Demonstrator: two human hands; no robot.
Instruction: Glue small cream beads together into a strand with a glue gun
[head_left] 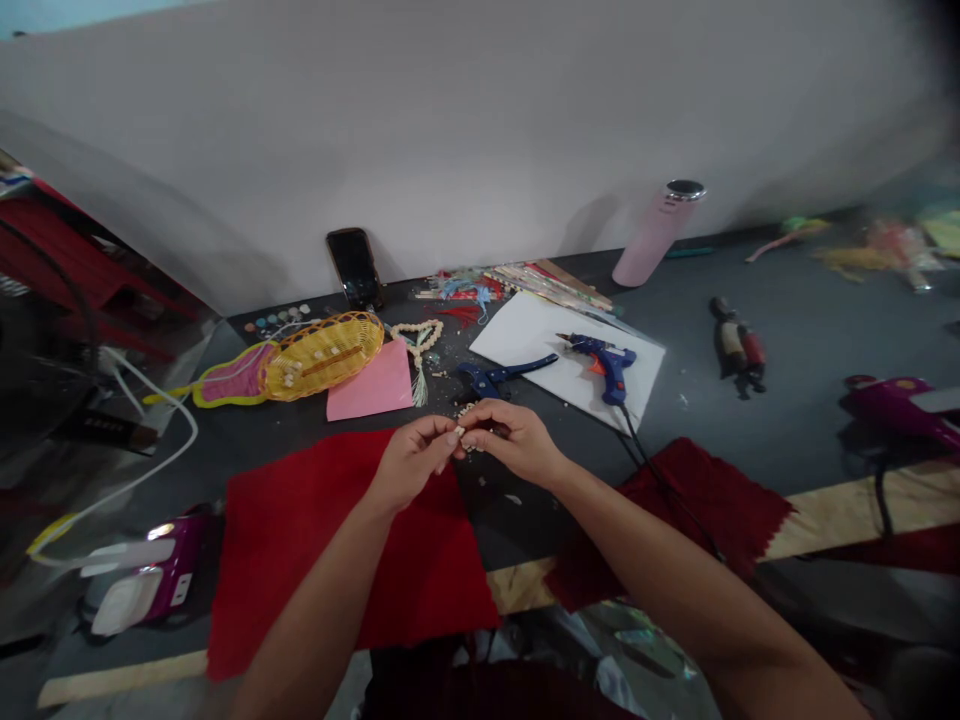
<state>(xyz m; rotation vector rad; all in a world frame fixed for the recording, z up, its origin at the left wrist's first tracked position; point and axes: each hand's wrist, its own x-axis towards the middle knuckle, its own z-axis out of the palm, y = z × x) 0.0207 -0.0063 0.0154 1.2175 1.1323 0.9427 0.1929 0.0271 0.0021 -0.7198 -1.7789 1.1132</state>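
Note:
My left hand [411, 460] and my right hand [519, 440] meet in the middle, over the dark table. Between the fingertips of both, pinched closed, is a small pale piece [459, 431], perhaps a bead; its exact kind is too small to make out. Partly hidden behind and under my right fingers lies a group of small beige beads [471, 447]. Just beyond them rests a dark blue hand tool [487, 380] with long handles. A beaded string [426, 335] with a pale tassel lies farther back to the left. Under my left forearm spreads a red cloth [300, 530].
A blue glue gun [611, 370] rests on a white board [517, 325], its cord trailing toward me. Left are a yellow woven basket [337, 350], pink paper [375, 385] and a leaning phone [356, 268]. A pink bottle [649, 240] stands by the wall.

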